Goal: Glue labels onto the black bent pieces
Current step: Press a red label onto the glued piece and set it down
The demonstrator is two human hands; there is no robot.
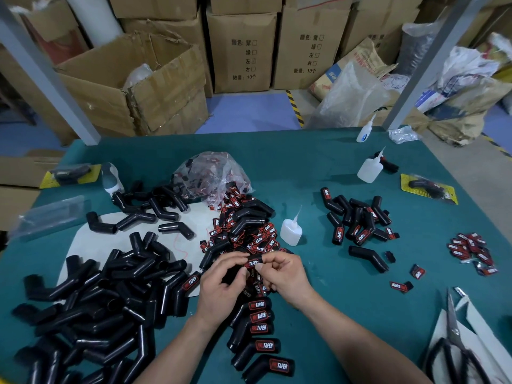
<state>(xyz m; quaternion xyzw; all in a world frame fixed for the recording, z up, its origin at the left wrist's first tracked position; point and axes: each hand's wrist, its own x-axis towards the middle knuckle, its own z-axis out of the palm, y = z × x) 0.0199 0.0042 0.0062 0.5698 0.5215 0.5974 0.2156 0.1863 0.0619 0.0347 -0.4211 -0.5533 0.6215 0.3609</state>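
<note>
Two hands meet over the near middle of the green table. Head view: left hand is curled round a black bent piece, gripping it. Right hand pinches the label between thumb and forefinger against the piece's upper end, other fingers loosely curled. Glue bottle stands upright just beyond the hands, untouched. Loose labels are heaped beside it. Unlabelled pieces are piled left, labelled pieces lined up between the forearms. Scissors lie far right.
</note>
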